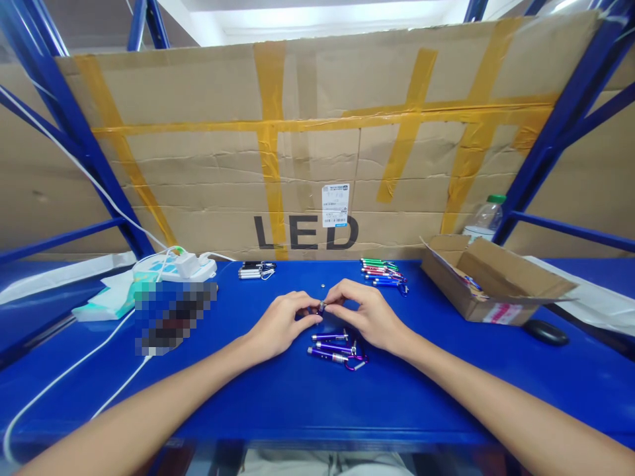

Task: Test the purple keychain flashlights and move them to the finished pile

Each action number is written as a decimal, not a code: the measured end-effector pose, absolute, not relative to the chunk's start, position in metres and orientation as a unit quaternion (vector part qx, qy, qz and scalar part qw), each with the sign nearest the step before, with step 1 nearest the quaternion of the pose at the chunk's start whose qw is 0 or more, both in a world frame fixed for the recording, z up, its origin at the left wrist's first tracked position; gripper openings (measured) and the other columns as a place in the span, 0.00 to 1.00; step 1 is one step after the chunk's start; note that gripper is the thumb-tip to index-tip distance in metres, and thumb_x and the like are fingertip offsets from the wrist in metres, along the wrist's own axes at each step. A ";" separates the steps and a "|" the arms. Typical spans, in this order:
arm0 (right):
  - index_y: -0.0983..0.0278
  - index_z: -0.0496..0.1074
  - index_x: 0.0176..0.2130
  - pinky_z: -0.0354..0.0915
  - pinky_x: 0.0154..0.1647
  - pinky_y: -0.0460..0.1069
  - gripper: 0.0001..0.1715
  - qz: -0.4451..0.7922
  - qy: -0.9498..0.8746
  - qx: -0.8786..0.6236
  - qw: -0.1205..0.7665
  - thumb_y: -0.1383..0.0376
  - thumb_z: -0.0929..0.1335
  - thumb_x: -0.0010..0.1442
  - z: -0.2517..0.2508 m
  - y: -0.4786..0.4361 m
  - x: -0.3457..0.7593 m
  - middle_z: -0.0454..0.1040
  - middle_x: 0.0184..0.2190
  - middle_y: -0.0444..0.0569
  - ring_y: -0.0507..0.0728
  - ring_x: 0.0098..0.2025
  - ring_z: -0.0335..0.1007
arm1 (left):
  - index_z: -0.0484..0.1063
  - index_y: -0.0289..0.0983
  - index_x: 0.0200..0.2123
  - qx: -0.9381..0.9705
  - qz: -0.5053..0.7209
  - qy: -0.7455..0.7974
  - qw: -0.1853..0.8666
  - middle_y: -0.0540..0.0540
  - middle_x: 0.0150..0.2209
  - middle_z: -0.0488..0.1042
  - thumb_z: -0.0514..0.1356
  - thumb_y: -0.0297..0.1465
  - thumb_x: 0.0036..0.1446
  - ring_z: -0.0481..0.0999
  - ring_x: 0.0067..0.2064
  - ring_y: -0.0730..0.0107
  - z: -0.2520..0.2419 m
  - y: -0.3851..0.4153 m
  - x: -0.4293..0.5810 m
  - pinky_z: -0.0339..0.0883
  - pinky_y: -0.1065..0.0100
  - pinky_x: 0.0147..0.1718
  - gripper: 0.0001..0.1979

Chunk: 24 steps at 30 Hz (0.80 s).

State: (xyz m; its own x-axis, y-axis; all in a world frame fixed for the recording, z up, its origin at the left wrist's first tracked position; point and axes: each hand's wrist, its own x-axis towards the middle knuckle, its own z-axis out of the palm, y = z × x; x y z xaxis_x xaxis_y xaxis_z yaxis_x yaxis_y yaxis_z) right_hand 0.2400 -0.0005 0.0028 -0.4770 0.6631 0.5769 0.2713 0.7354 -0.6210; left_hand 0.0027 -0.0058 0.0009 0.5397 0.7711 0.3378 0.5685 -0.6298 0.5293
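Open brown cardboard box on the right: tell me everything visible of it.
The open brown cardboard box sits upright on the glossy blue tabletop, to the right of the person's right hand, which does not touch it. One flap spreads outward at its right. Its near side bears a pale patch with pink markings. Small items show inside, too indistinct to identify.

Penlights (336, 347) — metallic (glossy); carton (454, 287) — matt cardboard
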 end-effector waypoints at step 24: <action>0.55 0.57 0.76 0.60 0.64 0.79 0.33 -0.024 -0.877 -0.433 0.208 0.66 0.60 0.76 -0.022 0.022 0.252 0.58 0.77 0.56 0.80 0.73 0.51 | 0.84 0.40 0.51 0.869 0.307 0.339 0.186 0.44 0.50 0.83 0.63 0.31 0.72 0.80 0.52 0.59 -0.003 -0.003 0.000 0.71 0.61 0.54 0.10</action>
